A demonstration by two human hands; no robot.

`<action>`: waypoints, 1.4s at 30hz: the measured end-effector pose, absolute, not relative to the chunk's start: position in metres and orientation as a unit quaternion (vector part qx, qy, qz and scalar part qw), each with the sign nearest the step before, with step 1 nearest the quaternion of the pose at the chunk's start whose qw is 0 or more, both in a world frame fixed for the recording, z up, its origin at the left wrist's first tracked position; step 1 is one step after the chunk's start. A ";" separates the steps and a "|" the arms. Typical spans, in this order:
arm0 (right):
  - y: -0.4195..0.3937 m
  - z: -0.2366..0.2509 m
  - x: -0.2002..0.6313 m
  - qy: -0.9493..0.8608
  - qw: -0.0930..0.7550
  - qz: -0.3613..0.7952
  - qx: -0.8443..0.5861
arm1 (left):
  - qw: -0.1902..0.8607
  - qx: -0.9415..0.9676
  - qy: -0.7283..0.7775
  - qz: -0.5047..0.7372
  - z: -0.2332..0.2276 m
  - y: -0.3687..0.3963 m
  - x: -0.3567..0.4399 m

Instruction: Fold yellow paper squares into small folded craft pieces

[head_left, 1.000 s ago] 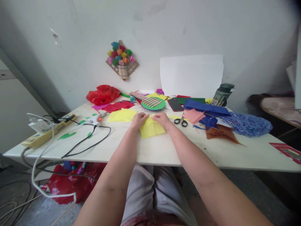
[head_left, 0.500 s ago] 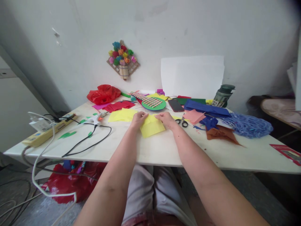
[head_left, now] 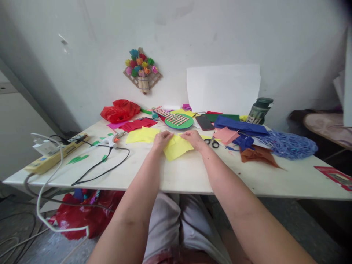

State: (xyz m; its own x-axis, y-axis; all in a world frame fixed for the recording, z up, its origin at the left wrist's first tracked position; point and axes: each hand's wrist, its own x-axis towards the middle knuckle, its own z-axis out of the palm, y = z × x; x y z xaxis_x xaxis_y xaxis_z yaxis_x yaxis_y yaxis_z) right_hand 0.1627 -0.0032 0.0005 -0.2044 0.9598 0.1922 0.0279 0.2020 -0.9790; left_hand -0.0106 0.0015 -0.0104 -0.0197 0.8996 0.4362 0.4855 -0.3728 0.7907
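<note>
The left hand (head_left: 162, 140) and right hand (head_left: 193, 139) are pinching a yellow sheet (head_left: 178, 149) near its far edge, fingertips closed on it; the sheet is spreading between them toward the person, over the table (head_left: 187, 181), contact being unclear; seemingly thin, it could tear or crease askew if the hands were pulling unevenly; yellow paper (head_left: 143, 135) is lying beside the left hand, and a brush could shift it; scissors (head_left: 211, 142) are resting near the right wrist, where a sideways swing could knock them.
</note>
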 end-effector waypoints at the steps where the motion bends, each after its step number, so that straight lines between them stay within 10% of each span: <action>1: -0.004 0.001 0.162 -0.607 0.481 0.486 -0.405 | 0.201 0.671 0.521 0.488 -0.011 0.002 -0.011; 42: -0.003 -0.003 0.163 -0.587 0.364 0.611 -0.387 | 0.186 0.740 0.472 0.442 -0.006 -0.008 0.003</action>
